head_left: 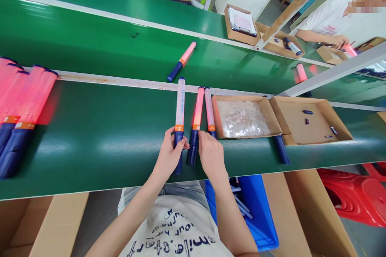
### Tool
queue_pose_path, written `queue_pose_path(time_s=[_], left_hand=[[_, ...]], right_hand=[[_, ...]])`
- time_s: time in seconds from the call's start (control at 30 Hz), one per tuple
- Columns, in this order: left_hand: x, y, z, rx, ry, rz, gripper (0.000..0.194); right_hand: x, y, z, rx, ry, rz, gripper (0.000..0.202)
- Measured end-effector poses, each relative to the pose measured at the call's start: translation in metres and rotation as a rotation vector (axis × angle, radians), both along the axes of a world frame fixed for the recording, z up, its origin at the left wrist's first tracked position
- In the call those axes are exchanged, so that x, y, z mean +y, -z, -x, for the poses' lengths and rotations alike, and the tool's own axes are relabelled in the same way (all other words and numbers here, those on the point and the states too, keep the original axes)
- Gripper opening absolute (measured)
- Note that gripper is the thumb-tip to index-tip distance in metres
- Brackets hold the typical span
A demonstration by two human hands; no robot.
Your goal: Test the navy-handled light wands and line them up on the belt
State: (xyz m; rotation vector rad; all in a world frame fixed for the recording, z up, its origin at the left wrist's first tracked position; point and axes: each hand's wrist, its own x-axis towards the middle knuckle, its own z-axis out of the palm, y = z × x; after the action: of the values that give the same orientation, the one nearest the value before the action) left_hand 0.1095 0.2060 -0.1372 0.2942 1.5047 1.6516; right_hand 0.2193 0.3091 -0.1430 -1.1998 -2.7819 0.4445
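My left hand is wrapped round the dark blue handle of an unlit, whitish light baton, which has an orange band and blue writing. Just right of it, a baton glowing red-pink lies on the green work surface. My right hand is closed, back upward, with its fingertips at the edge of that glowing baton's handle. Another unlit baton runs under or behind the right hand, which covers most of its handle. Whether the right fingers grip either baton is hidden.
Several glowing batons lie at left; another baton lies on the belt beyond. Right stand a cardboard tray of clear plastic pieces and a tray with small dark parts. A blue bin sits below. A co-worker works far right.
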Motion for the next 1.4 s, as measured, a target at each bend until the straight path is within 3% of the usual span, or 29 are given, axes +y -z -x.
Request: queue_pose_path(time_s=[0.2, 0.37, 0.67, 0.83, 0.97, 1.2, 1.4], left_hand=[[0.006, 0.009, 0.001, -0.006, -0.010, 0.002, 0.049], [0.005, 0.012, 0.001, -0.018, -0.008, -0.002, 0.047], [0.005, 0.009, 0.002, -0.050, -0.031, 0.010, 0.048], [0.005, 0.006, 0.004, -0.088, -0.041, -0.004, 0.045], [0.002, -0.005, 0.004, -0.151, -0.013, -0.044, 0.035], [-0.006, -0.026, 0.004, -0.221, 0.022, -0.165, 0.026], [-0.009, -0.021, 0.006, -0.012, -0.003, -0.081, 0.035]], right_hand=[[0.001, -0.008, 0.006, -0.023, -0.035, -0.001, 0.024], [0.000, 0.001, -0.005, 0.074, 0.016, -0.021, 0.037], [-0.026, 0.021, -0.003, 0.245, 0.138, -0.060, 0.048], [-0.025, 0.025, -0.002, 0.218, 0.192, -0.083, 0.040], [-0.023, 0.028, -0.009, 0.186, 0.231, -0.146, 0.038], [-0.021, 0.003, -0.029, 0.280, 0.216, -0.265, 0.040], [0.025, -0.008, -0.055, 0.282, 0.293, -0.293, 0.044]])
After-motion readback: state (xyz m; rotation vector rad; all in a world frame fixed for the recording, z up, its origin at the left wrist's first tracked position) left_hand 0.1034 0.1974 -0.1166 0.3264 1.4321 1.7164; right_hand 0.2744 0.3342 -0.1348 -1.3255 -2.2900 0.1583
